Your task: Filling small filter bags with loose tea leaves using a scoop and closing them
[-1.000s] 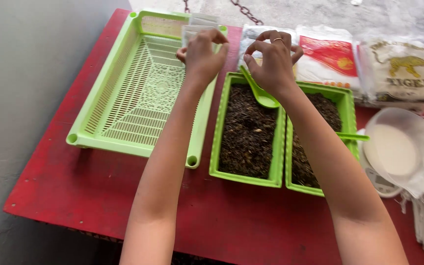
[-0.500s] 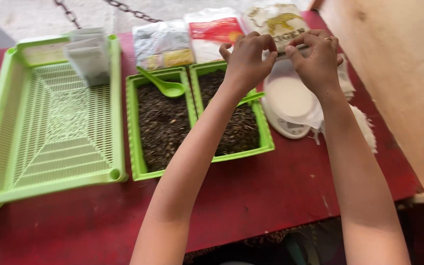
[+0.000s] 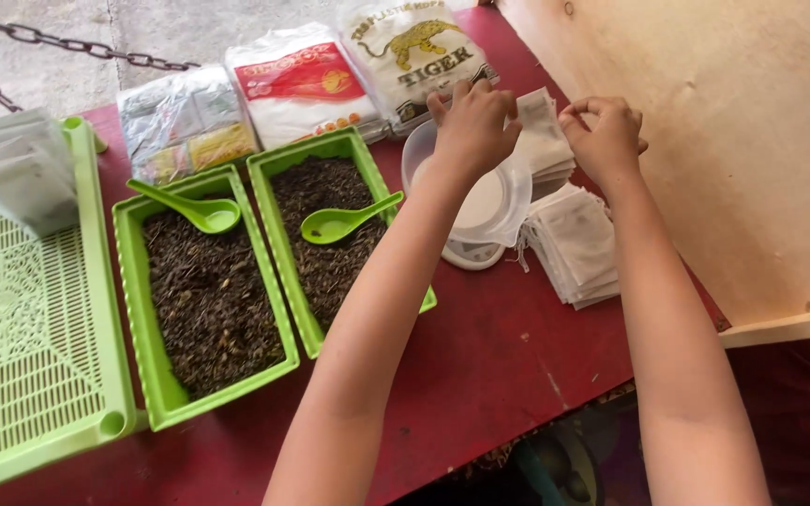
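Observation:
My left hand (image 3: pixel 473 124) and my right hand (image 3: pixel 604 134) reach to the back right of the red table (image 3: pixel 480 365). Both touch a small white filter bag (image 3: pixel 538 124) on top of a stack of the same bags (image 3: pixel 549 155); the fingers of each hand pinch an upper corner of it. A second pile of white bags (image 3: pixel 576 243) lies nearer to me. Just below my left hand a clear plastic bowl (image 3: pixel 489 201) sits on a small white scale (image 3: pixel 466 255).
Two green trays of dark dried leaves (image 3: pixel 203 300) (image 3: pixel 325 239) each hold a green spoon (image 3: pixel 189 208) (image 3: pixel 341 222). A green perforated basket (image 3: pixel 21 347) at left holds filled bags (image 3: pixel 21 173). Plastic packets (image 3: pixel 297 80) lie at the back. A wooden board (image 3: pixel 733 141) stands at right.
The view swung right. Both hands moved from the basket side across the trays to the stack of white bags beside the bowl and took hold of the top bag.

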